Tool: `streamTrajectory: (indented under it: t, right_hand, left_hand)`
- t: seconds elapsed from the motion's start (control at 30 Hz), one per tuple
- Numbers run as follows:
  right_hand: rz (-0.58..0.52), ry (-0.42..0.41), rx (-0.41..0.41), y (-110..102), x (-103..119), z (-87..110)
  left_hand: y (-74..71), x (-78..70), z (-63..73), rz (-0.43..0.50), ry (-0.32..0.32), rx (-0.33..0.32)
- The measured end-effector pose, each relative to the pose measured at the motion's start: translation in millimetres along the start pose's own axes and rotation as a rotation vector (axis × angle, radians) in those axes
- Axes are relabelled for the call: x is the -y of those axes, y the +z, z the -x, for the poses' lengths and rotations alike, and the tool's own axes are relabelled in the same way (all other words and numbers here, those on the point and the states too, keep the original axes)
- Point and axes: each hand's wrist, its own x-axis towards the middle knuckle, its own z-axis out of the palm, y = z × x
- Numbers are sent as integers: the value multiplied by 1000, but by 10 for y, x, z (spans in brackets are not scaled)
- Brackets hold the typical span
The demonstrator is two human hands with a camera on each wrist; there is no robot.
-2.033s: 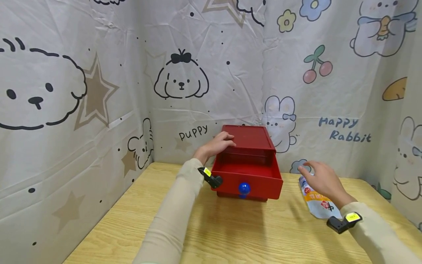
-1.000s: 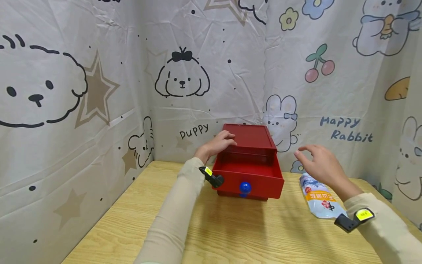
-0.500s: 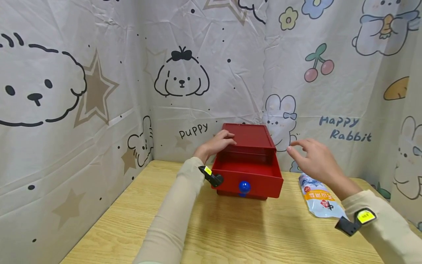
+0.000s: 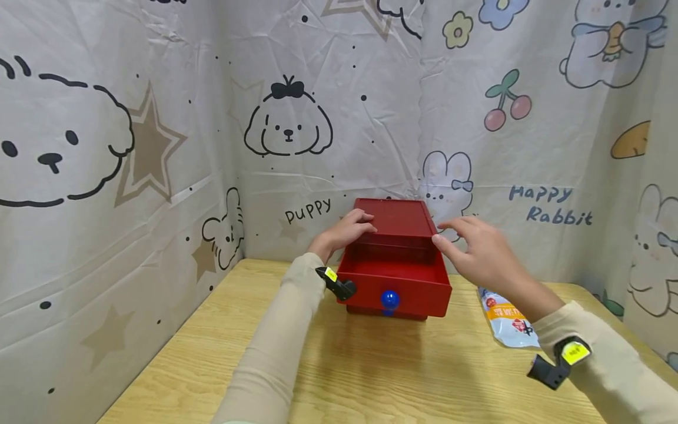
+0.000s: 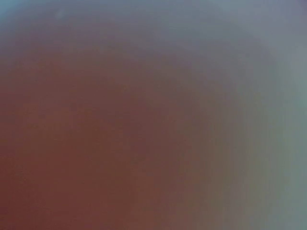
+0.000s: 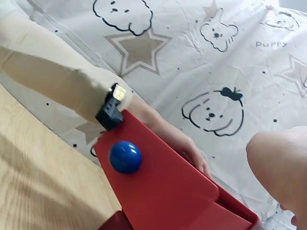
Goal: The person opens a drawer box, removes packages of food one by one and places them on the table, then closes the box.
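Note:
A red drawer box (image 4: pixel 394 217) stands on the table, its drawer (image 4: pixel 415 296) pulled out toward me. A round blue knob (image 4: pixel 389 300) sits on the drawer front, and the red drawer floor shows from above. My left hand (image 4: pixel 341 232) rests on the box's top left edge, fingers lying loosely over the lid. My right hand (image 4: pixel 479 253) reaches to the box's top right corner, thumb and fingers parted and fingertips right at the edge. In the right wrist view the blue knob (image 6: pixel 125 157) and the drawer's side appear close up. The left wrist view is a reddish blur.
A white and orange printed pouch (image 4: pixel 508 321) lies on the wooden table (image 4: pixel 365 377) to the right, partly hidden behind my right forearm. Patterned cloth (image 4: pixel 318 147) hangs behind the box and along both sides.
My right hand has moved left from above the pouch to the box's top right corner, rising slightly on the way. My left hand and the pulled-out drawer have stayed in place.

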Motion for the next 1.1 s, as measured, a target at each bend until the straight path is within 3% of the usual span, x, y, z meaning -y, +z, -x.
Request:
streamTrajectory:
  t: [0.47, 0.73, 1.1]
  right_hand:
    - [-55, -197, -28, 167, 366, 31]
    - [-63, -241, -15, 236, 581, 62]
    - [-263, -457, -179, 342, 752, 259]
  left_hand:
    - [-20, 47, -19, 0, 6, 8]
    - [-24, 2, 15, -7, -12, 3]
    - [-10, -87, 81, -32, -31, -5]
